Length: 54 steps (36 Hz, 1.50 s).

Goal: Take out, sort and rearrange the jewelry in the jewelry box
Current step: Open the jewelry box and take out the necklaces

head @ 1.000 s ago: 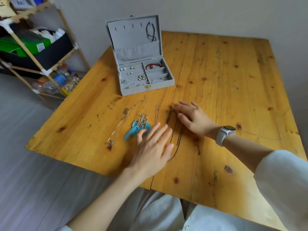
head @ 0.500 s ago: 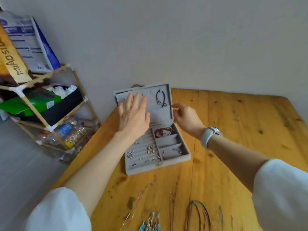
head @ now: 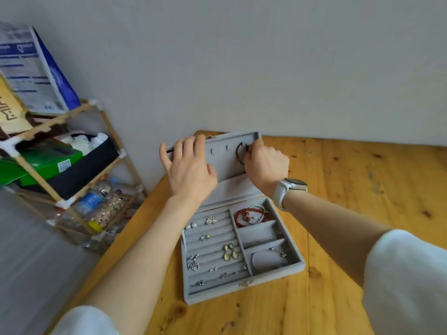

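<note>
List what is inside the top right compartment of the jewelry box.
A red beaded bracelet and thin silver bangles lie tangled together in the jewelry box. Anything beneath them is covered.

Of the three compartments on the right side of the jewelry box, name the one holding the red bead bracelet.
The farthest compartment, just below the lid hinge, holds the red bead bracelet. The two nearer ones hold only thin silvery pieces, nothing red.
</note>
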Each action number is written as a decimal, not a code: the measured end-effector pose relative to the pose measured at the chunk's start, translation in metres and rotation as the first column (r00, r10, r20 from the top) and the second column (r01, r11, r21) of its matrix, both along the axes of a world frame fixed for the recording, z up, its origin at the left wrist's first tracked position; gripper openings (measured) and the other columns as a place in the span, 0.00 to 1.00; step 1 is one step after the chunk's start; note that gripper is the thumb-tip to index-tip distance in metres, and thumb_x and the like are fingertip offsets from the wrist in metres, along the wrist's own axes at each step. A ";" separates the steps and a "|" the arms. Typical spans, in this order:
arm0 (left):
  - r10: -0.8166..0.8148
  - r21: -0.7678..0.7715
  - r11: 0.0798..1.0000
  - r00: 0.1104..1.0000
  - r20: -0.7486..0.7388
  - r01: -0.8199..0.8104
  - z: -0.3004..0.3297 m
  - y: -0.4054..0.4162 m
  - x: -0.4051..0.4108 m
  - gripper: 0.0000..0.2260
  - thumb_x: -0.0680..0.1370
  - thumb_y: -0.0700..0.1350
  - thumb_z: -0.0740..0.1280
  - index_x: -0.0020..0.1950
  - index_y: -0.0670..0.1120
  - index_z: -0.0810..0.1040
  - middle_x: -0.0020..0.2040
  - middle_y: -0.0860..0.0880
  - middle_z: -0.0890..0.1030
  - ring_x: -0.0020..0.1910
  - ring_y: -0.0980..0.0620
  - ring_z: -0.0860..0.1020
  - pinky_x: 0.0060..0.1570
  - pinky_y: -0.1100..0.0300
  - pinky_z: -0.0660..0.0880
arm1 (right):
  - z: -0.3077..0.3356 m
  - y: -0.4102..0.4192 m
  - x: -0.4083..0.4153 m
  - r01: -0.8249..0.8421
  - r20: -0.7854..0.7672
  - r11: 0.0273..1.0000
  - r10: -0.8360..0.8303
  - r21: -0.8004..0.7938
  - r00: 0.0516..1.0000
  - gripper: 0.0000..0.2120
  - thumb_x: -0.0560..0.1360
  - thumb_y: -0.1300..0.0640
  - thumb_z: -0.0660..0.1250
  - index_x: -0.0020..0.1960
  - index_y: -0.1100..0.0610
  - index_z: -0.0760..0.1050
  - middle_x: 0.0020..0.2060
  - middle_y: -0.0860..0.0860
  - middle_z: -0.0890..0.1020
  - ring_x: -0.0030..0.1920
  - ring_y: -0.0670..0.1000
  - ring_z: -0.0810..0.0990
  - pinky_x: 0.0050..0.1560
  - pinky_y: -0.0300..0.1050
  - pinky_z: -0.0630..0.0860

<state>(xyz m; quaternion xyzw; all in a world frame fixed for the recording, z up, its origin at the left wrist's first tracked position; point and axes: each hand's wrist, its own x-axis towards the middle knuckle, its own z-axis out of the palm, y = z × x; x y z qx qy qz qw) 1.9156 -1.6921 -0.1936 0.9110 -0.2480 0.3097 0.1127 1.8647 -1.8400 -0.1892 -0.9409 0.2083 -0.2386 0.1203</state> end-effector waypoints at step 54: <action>-0.477 -0.334 0.873 0.484 -0.734 0.355 -0.073 0.066 -0.432 0.19 0.80 0.45 0.58 0.72 0.50 0.64 0.52 0.50 0.81 0.36 0.51 0.77 0.39 0.60 0.75 | -0.072 0.000 -0.357 -0.001 0.023 0.571 -0.032 0.821 0.999 0.06 0.78 0.61 0.60 0.46 0.57 0.75 0.31 0.50 0.73 0.25 0.43 0.69 0.23 0.33 0.64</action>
